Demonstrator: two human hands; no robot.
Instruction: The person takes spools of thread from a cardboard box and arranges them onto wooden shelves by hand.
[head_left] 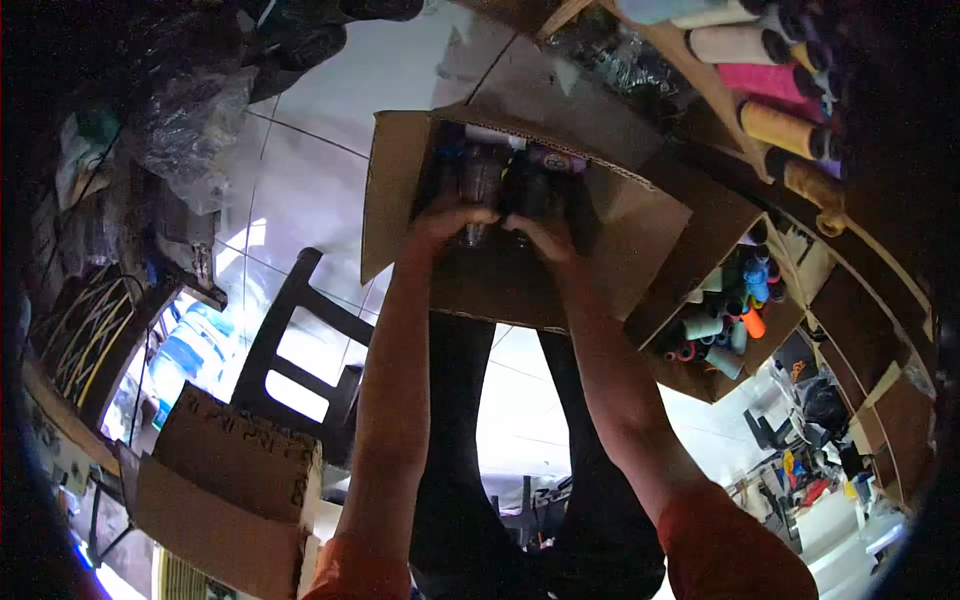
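An open cardboard box (500,285) lies in front of me on the floor, and both my hands reach into it. My left hand (450,222) is closed around a clear ribbed plastic bottle (482,175), with the thumb across its near side. Just to the right, my right hand (545,237) is bent around a dark object (537,190) too shaded to name, its fingers mostly hidden. Behind them in the box are a purple printed package (556,160) and a whitish item (488,134).
A second box (715,375) to the right holds several thread spools (752,322). More thread cones (780,128) line a shelf at upper right. On the left stand a dark plastic stool (290,330) and a brown carton (225,500). Clear plastic wrapping (200,140) hangs at upper left.
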